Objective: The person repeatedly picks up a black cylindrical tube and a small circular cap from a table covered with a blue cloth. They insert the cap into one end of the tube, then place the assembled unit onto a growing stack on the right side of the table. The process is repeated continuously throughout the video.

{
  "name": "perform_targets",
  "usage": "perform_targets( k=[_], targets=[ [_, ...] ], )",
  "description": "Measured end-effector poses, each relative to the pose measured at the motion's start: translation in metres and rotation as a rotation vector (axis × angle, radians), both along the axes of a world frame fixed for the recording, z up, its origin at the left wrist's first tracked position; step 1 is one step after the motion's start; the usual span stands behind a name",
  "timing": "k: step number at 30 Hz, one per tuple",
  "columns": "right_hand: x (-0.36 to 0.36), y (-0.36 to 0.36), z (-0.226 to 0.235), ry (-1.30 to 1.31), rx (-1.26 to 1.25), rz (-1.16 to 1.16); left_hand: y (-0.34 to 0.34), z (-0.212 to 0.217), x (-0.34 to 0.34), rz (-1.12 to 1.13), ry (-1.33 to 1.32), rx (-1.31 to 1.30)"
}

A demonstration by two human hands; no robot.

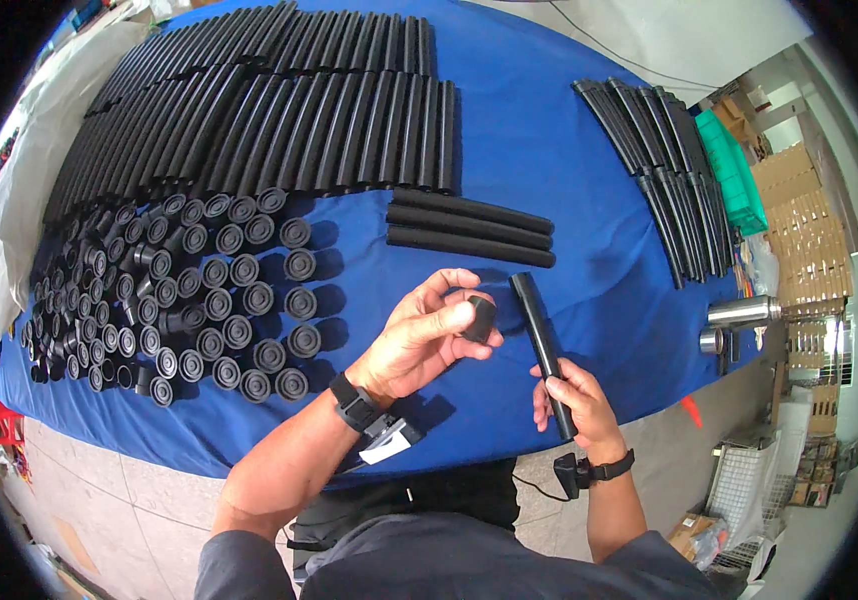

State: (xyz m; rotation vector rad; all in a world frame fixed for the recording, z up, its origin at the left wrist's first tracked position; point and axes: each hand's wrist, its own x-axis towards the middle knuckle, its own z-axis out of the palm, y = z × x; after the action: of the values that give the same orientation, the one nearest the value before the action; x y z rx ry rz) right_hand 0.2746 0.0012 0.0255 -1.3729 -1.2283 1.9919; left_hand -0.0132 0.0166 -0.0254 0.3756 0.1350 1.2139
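Between the fingers and thumb of my left hand (427, 335) is a short black cap (480, 318), held above the blue-covered table. My right hand (577, 398) grips the lower part of a black tube (537, 330), which tilts with its far end up and to the left. Cap and tube are apart, with a gap between them. Left of my hands stand many round black caps (299, 265) in loose rows, most showing ringed faces. Three black tubes (469, 228) lie side by side just beyond my hands.
Long rows of black tubes (249, 130) cover the far left of the blue cloth (509, 130). More black tubes (664, 180) lie at the far right, beside a green bin (731, 170). A shiny metal cylinder (744, 311) rests near the right edge. White sheeting (34, 190) borders the left.
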Motion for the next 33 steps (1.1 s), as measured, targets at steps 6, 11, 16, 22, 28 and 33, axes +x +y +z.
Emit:
perform_targets(
  k=[6,11,16,22,28,33],
  targets=[
    [-0.0067,0.0005,0.0027,-0.076,0.031,0.031,0.0014,0.0031,-0.0001,-0.073,-0.057,-0.063],
    [-0.0078,-0.001,0.0021,-0.077,0.052,0.033,0.0016,0.0055,0.0009,-0.004,-0.043,-0.085],
    [-0.008,-0.0022,0.0017,-0.091,0.059,0.028,-0.0011,0.0062,0.0007,-0.004,-0.039,-0.072],
    [-0.0076,-0.0032,-0.0006,-0.095,0.078,0.034,0.0002,0.0064,-0.0009,-0.045,-0.066,-0.087],
    [-0.0087,-0.0034,0.0003,-0.103,0.086,0.035,-0.0003,0.0096,0.0001,-0.049,-0.001,-0.127],
    [-0.0091,-0.0037,-0.0003,-0.1,0.083,0.032,0.0,0.009,-0.001,-0.081,0.039,-0.139]
  ],
)
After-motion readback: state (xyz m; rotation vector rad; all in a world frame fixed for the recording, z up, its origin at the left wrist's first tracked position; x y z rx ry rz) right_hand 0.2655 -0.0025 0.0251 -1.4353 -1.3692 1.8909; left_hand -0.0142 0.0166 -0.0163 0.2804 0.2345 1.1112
